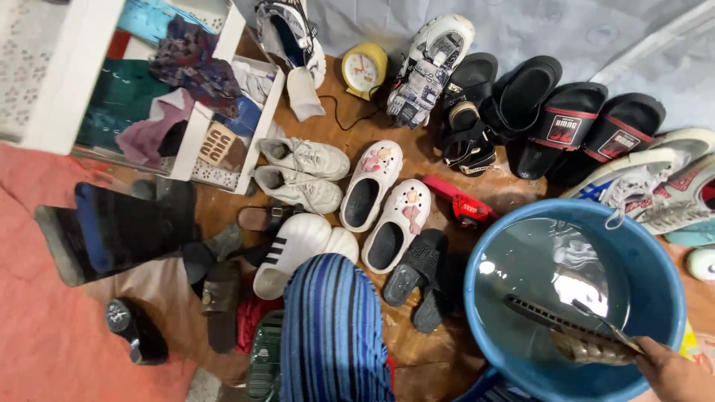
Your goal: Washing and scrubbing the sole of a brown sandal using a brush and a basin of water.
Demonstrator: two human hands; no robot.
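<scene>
shoes crowd the floor left of the blue bucket (477,298); open water (536,275) inside is free; red tool (462,202) blocks its rim.

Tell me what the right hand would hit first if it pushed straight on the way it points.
Likely the water in the blue tub; the right hand already dips a sandal toward it, though depth is unclear.

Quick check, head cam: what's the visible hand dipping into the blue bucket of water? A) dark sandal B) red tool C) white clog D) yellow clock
A: the right hand holds a dark sandal partly sunk in the water of the blue bucket.
</scene>
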